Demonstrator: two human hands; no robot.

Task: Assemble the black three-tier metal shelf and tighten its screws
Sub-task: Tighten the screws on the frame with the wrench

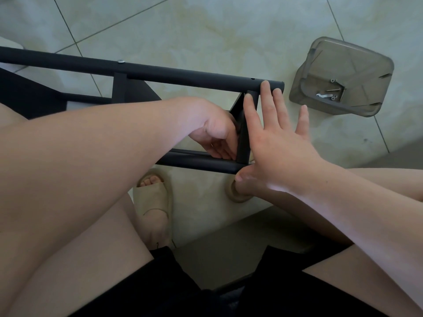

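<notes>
Steadying unlabelled shelf, right hand

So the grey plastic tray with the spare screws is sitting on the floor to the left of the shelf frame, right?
Not quite. The head view shows the grey plastic tray with the spare screws on the floor to the right of the shelf frame, beyond the right hand.

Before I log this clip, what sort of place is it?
Probably a room in a home, with the work done low over the floor. Glossy pale floor tiles lie under the black shelf frame, a beige slipper is on one foot, and a small grey plastic tray holds loose screws.
</notes>
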